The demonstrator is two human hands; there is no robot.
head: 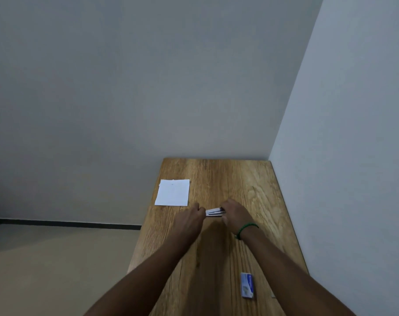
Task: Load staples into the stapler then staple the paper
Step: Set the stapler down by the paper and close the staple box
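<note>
Plain grey walls meet in a corner behind a wooden bench (239, 179), and both hands are on the stapler (214, 212) around the middle of it. The right hand (236, 214), with a green bracelet (246, 229) on its wrist, has its fingers wrapped round one end, while the left hand (189, 218) pinches the other end with curled fingers. The paper (173, 192) lies flat near the far left edge, well apart from the staple box (247, 285) down at the near right.
</note>
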